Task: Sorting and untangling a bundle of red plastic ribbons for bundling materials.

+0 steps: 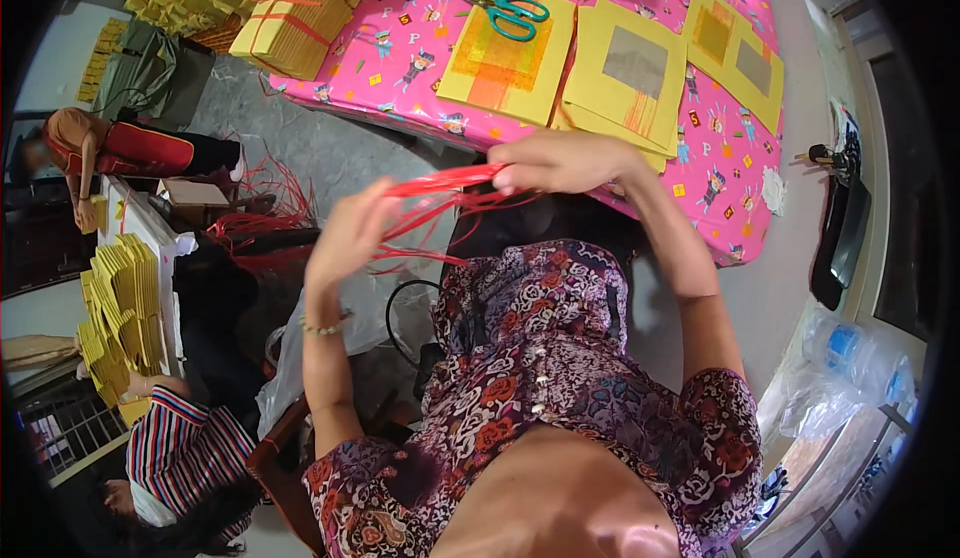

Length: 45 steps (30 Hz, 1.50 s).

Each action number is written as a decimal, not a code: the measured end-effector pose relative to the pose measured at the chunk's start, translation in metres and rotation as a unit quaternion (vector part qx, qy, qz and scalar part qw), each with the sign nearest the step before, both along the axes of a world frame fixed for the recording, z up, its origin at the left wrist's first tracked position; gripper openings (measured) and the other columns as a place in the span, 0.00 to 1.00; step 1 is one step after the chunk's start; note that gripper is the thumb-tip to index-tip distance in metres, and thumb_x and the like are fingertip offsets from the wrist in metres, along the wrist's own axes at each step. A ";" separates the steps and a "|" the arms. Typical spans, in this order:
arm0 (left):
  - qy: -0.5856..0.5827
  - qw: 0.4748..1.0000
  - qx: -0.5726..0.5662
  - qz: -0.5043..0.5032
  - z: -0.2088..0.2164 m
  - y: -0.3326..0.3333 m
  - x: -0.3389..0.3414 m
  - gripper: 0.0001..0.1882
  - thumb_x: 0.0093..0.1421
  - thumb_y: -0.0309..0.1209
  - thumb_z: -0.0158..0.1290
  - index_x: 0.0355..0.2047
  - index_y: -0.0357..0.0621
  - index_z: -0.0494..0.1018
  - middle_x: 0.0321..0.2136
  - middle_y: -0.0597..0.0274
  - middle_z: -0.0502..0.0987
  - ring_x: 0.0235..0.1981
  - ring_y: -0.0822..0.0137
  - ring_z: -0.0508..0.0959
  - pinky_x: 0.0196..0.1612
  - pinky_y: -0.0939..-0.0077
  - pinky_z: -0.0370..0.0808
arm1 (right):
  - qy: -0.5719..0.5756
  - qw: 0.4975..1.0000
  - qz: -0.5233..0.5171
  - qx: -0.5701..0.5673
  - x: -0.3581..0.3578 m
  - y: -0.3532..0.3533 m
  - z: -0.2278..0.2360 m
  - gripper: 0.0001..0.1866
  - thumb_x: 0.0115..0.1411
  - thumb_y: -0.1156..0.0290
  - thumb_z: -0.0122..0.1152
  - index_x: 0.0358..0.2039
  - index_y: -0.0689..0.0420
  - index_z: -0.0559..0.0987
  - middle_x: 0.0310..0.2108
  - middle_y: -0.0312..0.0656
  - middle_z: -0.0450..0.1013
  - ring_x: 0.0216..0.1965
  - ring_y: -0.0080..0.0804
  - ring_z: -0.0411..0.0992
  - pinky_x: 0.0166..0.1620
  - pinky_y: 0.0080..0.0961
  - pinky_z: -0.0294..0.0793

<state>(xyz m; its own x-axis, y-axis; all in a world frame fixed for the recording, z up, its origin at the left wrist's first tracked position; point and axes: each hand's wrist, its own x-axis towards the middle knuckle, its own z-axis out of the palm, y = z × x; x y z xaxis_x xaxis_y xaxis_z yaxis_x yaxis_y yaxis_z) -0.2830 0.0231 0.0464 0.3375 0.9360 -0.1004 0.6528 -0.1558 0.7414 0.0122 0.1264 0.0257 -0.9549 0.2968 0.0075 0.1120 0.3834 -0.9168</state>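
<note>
A bundle of thin red plastic strings (pixel 440 180) stretches between my two hands, in front of my lap. My right hand (pixel 570 166) is closed, pinching one end of the bundle near the table's front edge. My left hand (pixel 350 230) is closed round the other end, its fingers slightly blurred; several loose strands hang below. Just beyond my hands, stacks of yellow paper (pixel 620 78) with a grey square and an orange square lie on the table. Teal-handled scissors (pixel 513 20) rest on the left stack.
A pink patterned cloth (pixel 400 98) covers the table. Tied yellow paper bundles (pixel 290 28) stand at its left end. More red strings (pixel 265 208) hang at the left. Two people work at a side table (pixel 165 298) with yellow stacks (pixel 125 303). Plastic-wrapped bottles (pixel 845 353) stand at the right.
</note>
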 end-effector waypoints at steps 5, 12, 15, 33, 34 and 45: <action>-0.041 0.982 0.046 0.178 -0.018 -0.019 -0.082 0.10 0.65 0.30 0.42 0.35 0.34 0.68 0.20 0.68 0.64 0.24 0.76 0.62 0.27 0.80 0.62 | -0.118 0.987 -0.050 -0.093 0.057 0.015 0.019 0.17 0.68 0.58 0.42 0.34 0.58 0.72 0.27 0.33 0.68 0.29 0.22 0.64 0.34 0.23 0.66; 0.241 0.963 -0.001 0.122 -0.072 -0.016 -0.098 0.18 0.62 0.34 0.46 0.51 0.41 0.66 0.46 0.46 0.70 0.48 0.46 0.70 0.49 0.57 0.68 | -0.083 0.989 -0.104 0.062 0.043 0.008 0.016 0.17 0.67 0.60 0.42 0.35 0.61 0.72 0.23 0.44 0.70 0.26 0.37 0.68 0.34 0.32 0.68; 0.134 0.978 0.148 0.053 -0.043 -0.001 -0.022 0.26 0.61 0.32 0.47 0.59 0.40 0.58 0.51 0.45 0.66 0.53 0.46 0.66 0.56 0.58 0.61 | -0.126 0.979 -0.107 0.119 0.026 0.001 0.022 0.15 0.65 0.62 0.43 0.36 0.60 0.72 0.29 0.50 0.73 0.35 0.52 0.71 0.39 0.42 0.68; 0.138 0.973 0.179 0.041 -0.069 -0.011 -0.015 0.01 0.59 0.23 0.45 0.31 0.40 0.64 0.21 0.46 0.72 0.24 0.44 0.74 0.24 0.58 0.67 | -0.140 0.988 -0.032 0.063 0.048 0.019 0.025 0.17 0.67 0.58 0.44 0.36 0.61 0.71 0.28 0.49 0.71 0.33 0.45 0.70 0.38 0.35 0.68; 0.134 0.973 0.183 0.047 -0.070 -0.012 -0.018 0.01 0.60 0.23 0.45 0.31 0.40 0.64 0.21 0.46 0.71 0.23 0.43 0.73 0.24 0.59 0.66 | -0.139 0.988 -0.033 0.063 0.050 0.018 0.028 0.17 0.67 0.58 0.44 0.36 0.61 0.71 0.28 0.49 0.71 0.33 0.45 0.70 0.38 0.35 0.68; 0.204 0.974 0.083 0.049 -0.069 -0.008 -0.023 0.16 0.64 0.34 0.41 0.49 0.39 0.66 0.47 0.46 0.68 0.47 0.46 0.69 0.50 0.59 0.66 | -0.246 0.921 -0.177 0.243 0.046 -0.016 0.054 0.14 0.63 0.60 0.47 0.35 0.58 0.72 0.25 0.53 0.73 0.31 0.53 0.72 0.34 0.46 0.68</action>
<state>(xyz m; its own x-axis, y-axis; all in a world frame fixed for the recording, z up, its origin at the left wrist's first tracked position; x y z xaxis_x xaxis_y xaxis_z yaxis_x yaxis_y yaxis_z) -0.3057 0.0149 -0.0226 0.2090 0.9765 -0.0518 0.9058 -0.1734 0.3867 0.0583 0.1103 0.0796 -0.7218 0.6666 -0.1859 0.6655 0.5948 -0.4509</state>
